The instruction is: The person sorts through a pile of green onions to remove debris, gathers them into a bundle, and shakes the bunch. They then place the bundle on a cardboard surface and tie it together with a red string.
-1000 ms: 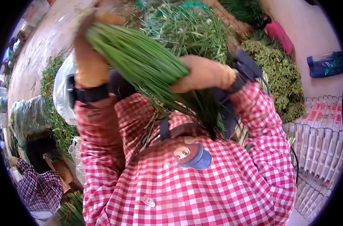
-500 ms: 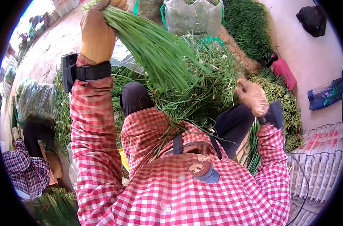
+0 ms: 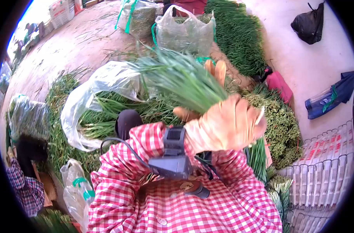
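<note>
My left hand (image 3: pixel 229 122), in a tan work glove, is closed around the lower end of a bunch of green chives (image 3: pixel 184 79). The leaves fan out toward the upper left and are blurred by motion. Mostly hidden behind the bunch and the left hand is my right hand (image 3: pixel 216 72); its gloved fingers stick up straight beyond the leaves. Both forearms cross close in front of my chest. Below the bunch lies a loose heap of green stalks (image 3: pixel 146 110), with a clear plastic bag (image 3: pixel 78 112) spread beside it.
Filled plastic bags (image 3: pixel 186 35) stand ahead. A dark green stack of chives (image 3: pixel 239 39) and bundled stems (image 3: pixel 278 136) lie to the right. Further right are white crates (image 3: pixel 320 174), a blue bag (image 3: pixel 332 99) and a black bag (image 3: pixel 309 23). Another person (image 3: pixel 25 186) sits at left.
My left hand has brought the bunch down and right to my right hand. The leaves, which pointed down to the right, now point up to the left. The clear bag has come into fuller view.
</note>
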The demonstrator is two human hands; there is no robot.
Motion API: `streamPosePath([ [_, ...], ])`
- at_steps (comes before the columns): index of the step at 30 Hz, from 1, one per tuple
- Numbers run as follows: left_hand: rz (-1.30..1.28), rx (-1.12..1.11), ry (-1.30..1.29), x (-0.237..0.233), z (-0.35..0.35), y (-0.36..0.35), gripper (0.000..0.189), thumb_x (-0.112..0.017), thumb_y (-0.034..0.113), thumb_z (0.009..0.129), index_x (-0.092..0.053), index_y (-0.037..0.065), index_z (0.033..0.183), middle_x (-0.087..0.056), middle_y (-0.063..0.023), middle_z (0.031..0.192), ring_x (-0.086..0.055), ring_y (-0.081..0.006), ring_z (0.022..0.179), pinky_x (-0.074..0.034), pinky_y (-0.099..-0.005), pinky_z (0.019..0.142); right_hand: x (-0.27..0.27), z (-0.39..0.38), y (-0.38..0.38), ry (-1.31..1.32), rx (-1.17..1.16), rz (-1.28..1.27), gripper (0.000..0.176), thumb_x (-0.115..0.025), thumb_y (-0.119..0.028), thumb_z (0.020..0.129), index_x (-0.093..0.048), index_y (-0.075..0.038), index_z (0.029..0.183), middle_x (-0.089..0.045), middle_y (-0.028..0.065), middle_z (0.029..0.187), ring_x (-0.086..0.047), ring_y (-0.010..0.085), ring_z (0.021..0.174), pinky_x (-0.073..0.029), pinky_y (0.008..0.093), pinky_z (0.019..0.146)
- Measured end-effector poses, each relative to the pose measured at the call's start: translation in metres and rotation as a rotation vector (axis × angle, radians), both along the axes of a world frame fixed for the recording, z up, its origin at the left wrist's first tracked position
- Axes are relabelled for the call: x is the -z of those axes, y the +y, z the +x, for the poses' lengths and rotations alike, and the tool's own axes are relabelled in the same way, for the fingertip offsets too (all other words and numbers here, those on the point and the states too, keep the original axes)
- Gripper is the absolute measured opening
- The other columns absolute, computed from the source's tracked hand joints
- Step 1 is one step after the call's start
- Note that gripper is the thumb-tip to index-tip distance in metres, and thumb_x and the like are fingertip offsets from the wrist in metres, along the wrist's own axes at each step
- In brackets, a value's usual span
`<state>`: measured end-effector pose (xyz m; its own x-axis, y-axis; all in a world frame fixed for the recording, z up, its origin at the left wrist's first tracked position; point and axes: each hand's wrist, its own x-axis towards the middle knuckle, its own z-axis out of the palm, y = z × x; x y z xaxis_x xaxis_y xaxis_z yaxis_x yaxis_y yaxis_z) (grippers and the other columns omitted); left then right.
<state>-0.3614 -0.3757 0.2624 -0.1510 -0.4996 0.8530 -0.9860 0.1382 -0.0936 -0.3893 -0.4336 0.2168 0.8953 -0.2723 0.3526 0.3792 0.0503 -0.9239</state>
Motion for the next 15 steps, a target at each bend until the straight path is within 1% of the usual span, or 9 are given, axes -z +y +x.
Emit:
streamPosePath([
  [1, -0.176, -0.009, -0.079, 0.005, -0.002, -0.006, 0.029, -0.060, 0.015, 0.066, -0.061, 0.004, 0.093, -0.048, -0.0046, 0.071, -0.052, -0.0202, 0.066, -0.044, -0.0325, 0.058, 0.013, 0.017, 0.022, -0.247, 0.338, -0.017, 0.069, -0.070, -0.033, 0.082, -0.039, -0.009, 0.138, -0.046, 0.0071, 0.138, -0.043, 0.0164, 0.127, -0.036, 0.0347, 0.106],
  [2, -0.099, 0.058, -0.059, 0.006, -0.001, -0.005, 0.027, -0.059, 0.015, 0.066, -0.061, 0.004, 0.090, -0.044, -0.0039, 0.066, -0.051, -0.0205, 0.065, -0.044, -0.0333, 0.059, 0.015, 0.017, 0.021, -0.242, 0.356, -0.022, 0.069, -0.070, -0.033, 0.082, -0.039, -0.009, 0.138, -0.046, 0.0071, 0.138, -0.043, 0.0164, 0.127, -0.036, 0.0347, 0.106],
  [5, -0.114, 0.081, -0.145, 0.020, 0.004, -0.014, 0.026, -0.059, 0.016, 0.067, -0.060, 0.002, 0.089, -0.044, -0.0037, 0.063, -0.052, -0.0206, 0.066, -0.045, -0.0336, 0.061, 0.019, 0.016, 0.012, -0.290, 0.409, -0.124, 0.073, -0.071, -0.028, 0.079, -0.036, -0.007, 0.139, -0.047, 0.0088, 0.136, -0.045, 0.0204, 0.125, -0.037, 0.0359, 0.105],
  [6, 0.108, 0.174, -0.147, 0.020, 0.008, -0.009, 0.030, -0.060, 0.020, 0.068, -0.060, 0.001, 0.091, -0.050, -0.0063, 0.065, -0.055, -0.0229, 0.070, -0.048, -0.0362, 0.064, 0.019, 0.014, 0.008, -0.304, 0.433, -0.155, 0.074, -0.072, -0.026, 0.077, -0.036, -0.007, 0.139, -0.048, 0.0093, 0.136, -0.046, 0.0218, 0.125, -0.038, 0.0363, 0.104],
  [7, 0.351, 0.219, 0.018, 0.015, 0.011, -0.009, 0.030, -0.060, 0.020, 0.070, -0.060, 0.000, 0.093, -0.052, -0.0067, 0.067, -0.056, -0.0234, 0.070, -0.048, -0.0366, 0.063, 0.020, 0.013, 0.003, -0.322, 0.468, -0.185, 0.076, -0.072, -0.024, 0.076, -0.035, -0.006, 0.140, -0.048, 0.0099, 0.136, -0.047, 0.0232, 0.124, -0.038, 0.0367, 0.104],
  [9, 0.842, 0.303, 0.262, -0.020, -0.013, 0.000, 0.030, -0.061, 0.022, 0.075, -0.060, 0.000, 0.096, -0.056, -0.0076, 0.071, -0.058, -0.0244, 0.071, -0.049, -0.0374, 0.063, 0.018, 0.009, -0.008, -0.408, 0.572, -0.259, 0.079, -0.073, -0.021, 0.074, -0.033, -0.005, 0.140, -0.049, 0.0110, 0.135, -0.048, 0.0259, 0.123, -0.039, 0.0375, 0.103],
  [11, 0.643, 0.780, 0.540, -0.042, -0.008, -0.001, 0.025, -0.053, 0.023, 0.083, -0.056, 0.001, 0.093, -0.054, -0.0055, 0.071, -0.055, -0.0204, 0.071, -0.047, -0.0360, 0.065, 0.017, 0.005, -0.023, -0.464, 0.768, -0.373, 0.082, -0.074, -0.017, 0.072, -0.032, -0.004, 0.141, -0.050, 0.0121, 0.134, -0.049, 0.0286, 0.122, -0.040, 0.0383, 0.102],
  [13, 0.497, 1.262, 0.884, -0.058, 0.019, -0.015, 0.023, -0.046, 0.024, 0.091, -0.052, 0.002, 0.091, -0.051, -0.0033, 0.072, -0.051, -0.0164, 0.070, -0.045, -0.0345, 0.067, 0.016, -0.004, -0.038, -0.478, 0.988, -0.503, 0.085, -0.075, -0.013, 0.070, -0.030, -0.003, 0.141, -0.051, 0.0131, 0.133, -0.050, 0.0313, 0.121, -0.041, 0.0391, 0.101],
  [15, 0.329, 1.660, 1.352, -0.052, 0.041, -0.043, 0.026, -0.039, 0.025, 0.099, -0.048, 0.003, 0.089, -0.049, -0.0012, 0.073, -0.048, -0.0125, 0.070, -0.042, -0.0331, 0.069, -0.015, -0.047, -0.046, -0.159, 0.879, -0.718, 0.083, -0.072, -0.011, 0.066, -0.033, 0.000, 0.138, -0.052, 0.0183, 0.129, -0.054, 0.0316, 0.117, -0.044, 0.0394, 0.097],
])
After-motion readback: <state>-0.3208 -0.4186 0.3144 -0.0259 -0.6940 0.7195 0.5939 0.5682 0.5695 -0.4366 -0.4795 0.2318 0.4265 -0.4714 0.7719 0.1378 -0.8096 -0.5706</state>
